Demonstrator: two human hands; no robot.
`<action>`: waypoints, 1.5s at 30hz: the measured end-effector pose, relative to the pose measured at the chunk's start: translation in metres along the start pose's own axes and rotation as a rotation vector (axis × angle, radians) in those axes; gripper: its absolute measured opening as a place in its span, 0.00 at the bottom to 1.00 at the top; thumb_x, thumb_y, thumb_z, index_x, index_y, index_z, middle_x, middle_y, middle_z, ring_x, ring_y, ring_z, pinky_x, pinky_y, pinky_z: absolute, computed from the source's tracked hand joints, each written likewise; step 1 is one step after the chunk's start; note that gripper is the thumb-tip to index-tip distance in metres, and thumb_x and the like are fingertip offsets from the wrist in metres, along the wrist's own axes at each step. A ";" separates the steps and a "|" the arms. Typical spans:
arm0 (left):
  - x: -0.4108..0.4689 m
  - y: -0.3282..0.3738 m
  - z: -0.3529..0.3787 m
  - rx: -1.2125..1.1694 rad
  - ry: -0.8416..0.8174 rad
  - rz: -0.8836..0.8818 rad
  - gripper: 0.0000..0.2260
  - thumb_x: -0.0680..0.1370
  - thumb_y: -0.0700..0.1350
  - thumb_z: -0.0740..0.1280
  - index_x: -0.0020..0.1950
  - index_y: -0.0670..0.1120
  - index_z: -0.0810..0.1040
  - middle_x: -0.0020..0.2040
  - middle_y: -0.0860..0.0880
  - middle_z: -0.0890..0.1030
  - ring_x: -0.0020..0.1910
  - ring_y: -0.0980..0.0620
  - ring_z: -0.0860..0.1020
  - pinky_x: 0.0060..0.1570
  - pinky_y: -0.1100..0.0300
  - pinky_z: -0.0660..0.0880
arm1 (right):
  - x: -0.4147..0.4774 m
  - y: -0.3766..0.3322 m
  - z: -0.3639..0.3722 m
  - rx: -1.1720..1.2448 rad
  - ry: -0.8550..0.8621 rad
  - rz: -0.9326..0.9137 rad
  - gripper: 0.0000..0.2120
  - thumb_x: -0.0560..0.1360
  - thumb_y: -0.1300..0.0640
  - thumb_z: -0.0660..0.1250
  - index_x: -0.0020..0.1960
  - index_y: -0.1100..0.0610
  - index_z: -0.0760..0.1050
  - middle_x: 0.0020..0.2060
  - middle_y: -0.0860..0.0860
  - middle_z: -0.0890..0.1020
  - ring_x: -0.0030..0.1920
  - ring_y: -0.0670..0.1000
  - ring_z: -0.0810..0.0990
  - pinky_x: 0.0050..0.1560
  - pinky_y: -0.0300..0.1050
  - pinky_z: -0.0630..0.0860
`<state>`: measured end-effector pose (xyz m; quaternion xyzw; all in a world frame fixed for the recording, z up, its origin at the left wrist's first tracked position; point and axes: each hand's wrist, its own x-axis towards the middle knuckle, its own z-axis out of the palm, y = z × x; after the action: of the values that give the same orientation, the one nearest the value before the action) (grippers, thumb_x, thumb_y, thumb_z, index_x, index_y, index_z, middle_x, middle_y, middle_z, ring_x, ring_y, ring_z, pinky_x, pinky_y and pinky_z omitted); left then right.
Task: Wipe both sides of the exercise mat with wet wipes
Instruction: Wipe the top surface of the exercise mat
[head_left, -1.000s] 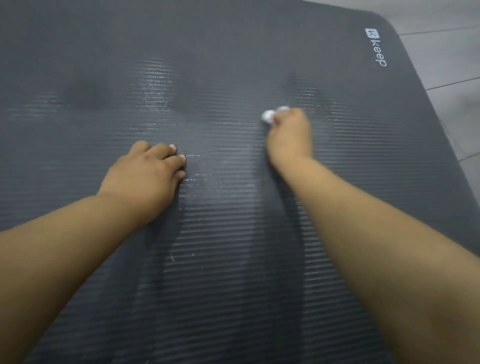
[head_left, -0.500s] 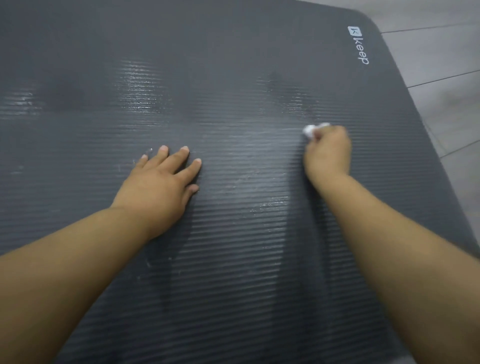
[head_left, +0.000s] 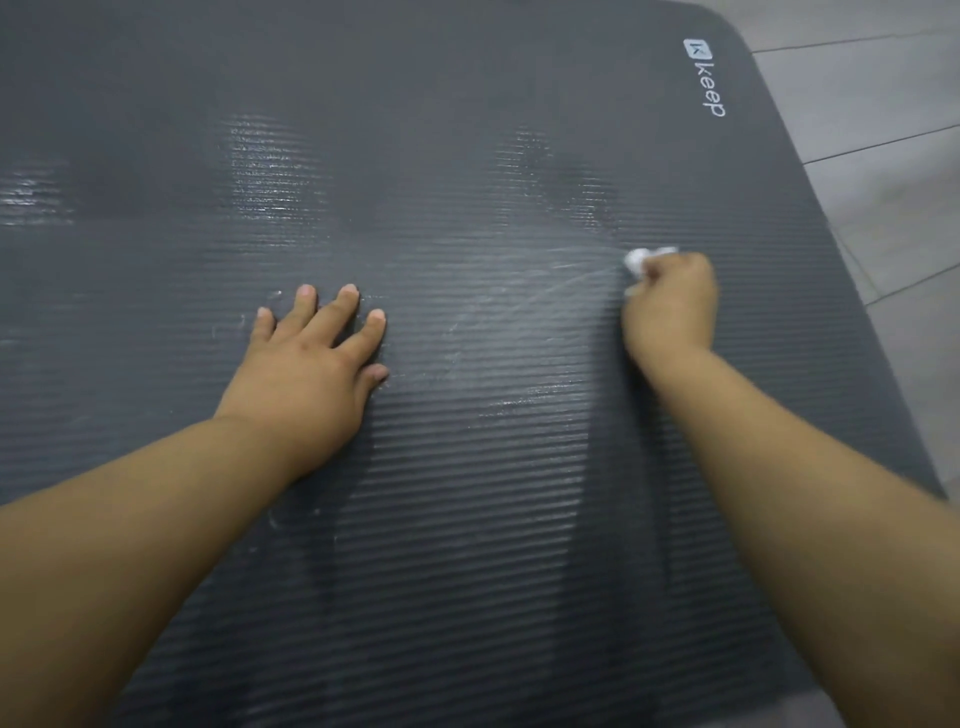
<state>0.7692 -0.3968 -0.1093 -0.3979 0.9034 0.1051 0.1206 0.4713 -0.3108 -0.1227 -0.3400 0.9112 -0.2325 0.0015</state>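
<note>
Mat: ribbed dark exercise mat (head_left: 467, 130) lies flat on the tiled floor (head_left: 883, 104).
Right hand: right hand (head_left: 670, 306) fisted around a balled wet wipe (head_left: 641, 258), pressed to the mat near its right edge.
Left hand: left hand (head_left: 311, 364) spread flat and empty, bracing the mat.
Technique: overlap strokes along the ribs, with even pressure to the edge.

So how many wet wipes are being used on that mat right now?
1. A crumpled white wipe sticks out of the right hand, pressed on the mat near its right edge. The left hand lies flat and shows none, though one could be hidden under it.
</note>
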 end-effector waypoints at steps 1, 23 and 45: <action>0.001 0.000 -0.001 -0.004 -0.007 -0.004 0.25 0.81 0.55 0.50 0.77 0.52 0.53 0.78 0.48 0.48 0.76 0.41 0.47 0.72 0.42 0.48 | -0.021 -0.019 0.003 0.073 -0.040 -0.211 0.15 0.68 0.72 0.62 0.51 0.62 0.81 0.49 0.62 0.80 0.53 0.56 0.75 0.55 0.40 0.67; -0.010 0.015 -0.008 -0.094 -0.073 -0.046 0.25 0.82 0.53 0.50 0.77 0.47 0.51 0.78 0.49 0.45 0.76 0.42 0.44 0.74 0.48 0.48 | -0.131 -0.019 -0.027 0.025 -0.574 -0.930 0.13 0.79 0.50 0.53 0.52 0.52 0.75 0.56 0.56 0.78 0.55 0.52 0.77 0.56 0.43 0.72; -0.040 0.057 0.001 0.062 -0.274 0.091 0.25 0.83 0.52 0.45 0.77 0.49 0.37 0.76 0.50 0.34 0.75 0.44 0.36 0.73 0.50 0.42 | -0.089 0.117 -0.093 -0.136 -0.055 0.154 0.13 0.74 0.64 0.59 0.52 0.63 0.81 0.48 0.64 0.80 0.50 0.62 0.78 0.49 0.41 0.70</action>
<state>0.7528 -0.3309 -0.0933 -0.3344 0.8983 0.1362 0.2502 0.4522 -0.1391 -0.1029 -0.2746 0.9479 -0.1599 0.0214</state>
